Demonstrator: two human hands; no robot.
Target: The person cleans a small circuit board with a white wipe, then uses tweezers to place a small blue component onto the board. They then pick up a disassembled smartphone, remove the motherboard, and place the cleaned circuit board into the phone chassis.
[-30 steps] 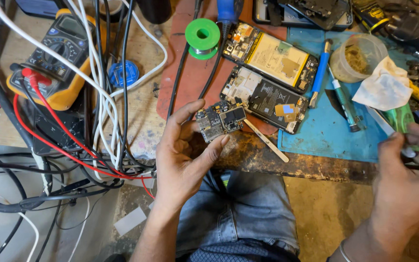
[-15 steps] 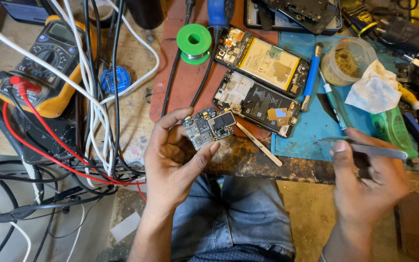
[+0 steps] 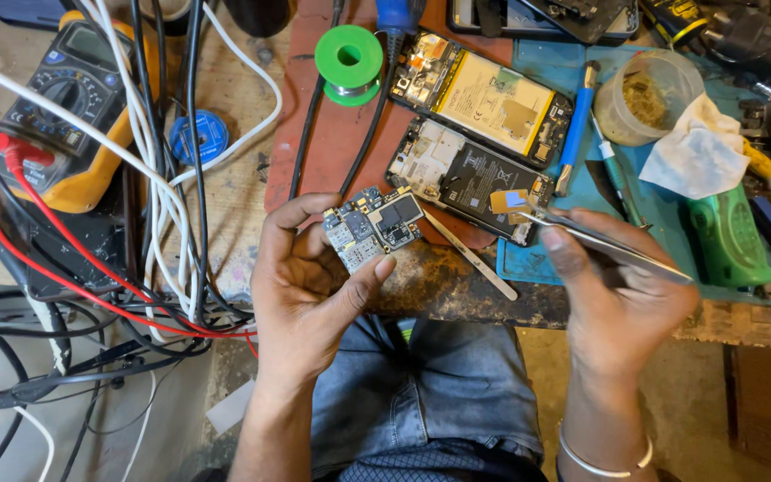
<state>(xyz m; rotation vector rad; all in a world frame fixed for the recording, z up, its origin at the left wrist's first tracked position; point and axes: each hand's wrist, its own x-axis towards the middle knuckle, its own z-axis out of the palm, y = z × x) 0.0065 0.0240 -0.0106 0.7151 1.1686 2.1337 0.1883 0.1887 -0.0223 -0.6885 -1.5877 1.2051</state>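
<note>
My left hand (image 3: 305,286) grips a small phone circuit board (image 3: 374,228) between thumb and fingers, chips facing up, over the bench's front edge. My right hand (image 3: 613,295) holds metal tweezers (image 3: 582,234) whose tips point left toward the lower opened phone (image 3: 466,183). The tips lie close to a small gold-coloured part (image 3: 510,200) on that phone; whether they touch it I cannot tell. A second opened phone with a yellow battery (image 3: 484,98) lies just behind it.
A yellow multimeter (image 3: 46,107) with red lead and a tangle of black and white cables (image 3: 153,223) fills the left. Green solder spool (image 3: 350,62), blue-handled tool (image 3: 577,125), plastic cup (image 3: 649,94), white tissue (image 3: 702,152), green device (image 3: 729,236) sit on the blue mat. A thin stick (image 3: 470,254) lies near the edge.
My right hand has come in from the right with the tweezers, bringing their tips up to the lower opened phone. The left hand still holds the board in about the same place.
</note>
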